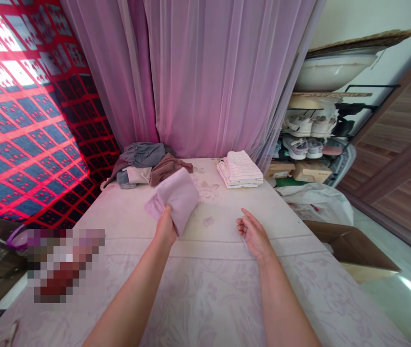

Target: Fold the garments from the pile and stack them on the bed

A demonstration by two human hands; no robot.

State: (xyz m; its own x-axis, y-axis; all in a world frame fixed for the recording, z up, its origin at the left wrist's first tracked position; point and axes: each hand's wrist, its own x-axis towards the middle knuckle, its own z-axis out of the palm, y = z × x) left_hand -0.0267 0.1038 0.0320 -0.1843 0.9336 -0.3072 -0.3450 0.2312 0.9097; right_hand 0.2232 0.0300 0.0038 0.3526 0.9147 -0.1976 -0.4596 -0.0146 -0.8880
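Note:
My left hand is closed on a folded pale pink cloth and holds it just above the bed. My right hand hovers open over the sheet to the right, fingers loosely apart, holding nothing. At the far end of the bed lies a heap of unfolded clothes in grey, brown and cream. A neat stack of folded white striped cloths sits at the far right of the bed.
A pink sheer curtain hangs behind the bed. A red and blue patterned cloth covers the left side. On the right stand a shoe rack, cardboard boxes and a white plastic bag.

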